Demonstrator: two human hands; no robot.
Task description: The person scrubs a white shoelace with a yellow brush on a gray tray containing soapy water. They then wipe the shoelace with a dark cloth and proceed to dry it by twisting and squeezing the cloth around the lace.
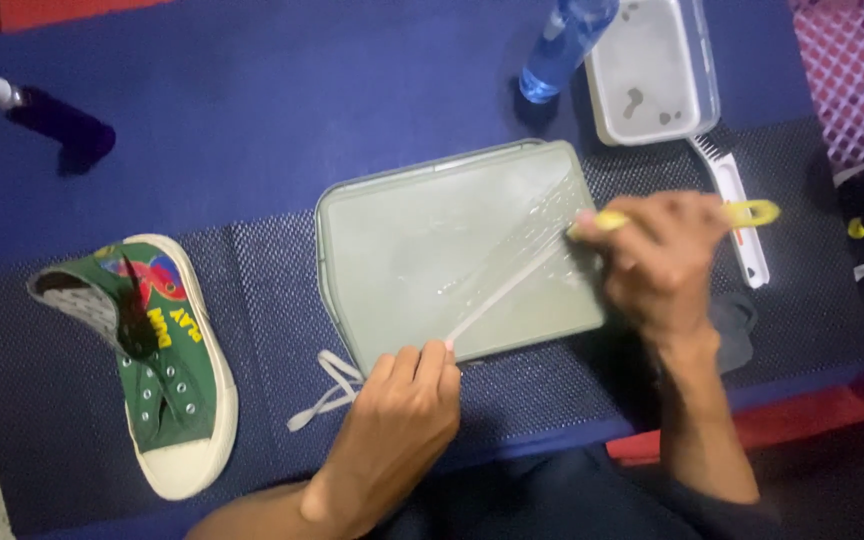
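A white shoelace (497,290) lies stretched across a wet pale green tray (402,250), and each hand has its own share of the work. The left hand (402,410) sits at the tray's near edge with its fingers bunched and pinching the lace's end, seemingly to keep it taut and flat so it cannot slide; the slack tail (324,395) trails off onto the dark mesh mat (272,300). The right hand (657,260) is closed around a yellow-handled brush (752,212), fingers wrapped tight, its working end pressed on the lace near the tray's far right corner (the bristles are too blurred to make out). A green sneaker (167,375) with empty eyelets rests well to the left, out of the wet. Behind the tray stand a blue bottle (562,45) and a clear tub (652,70), with a white brush (732,205) just beside the right hand.
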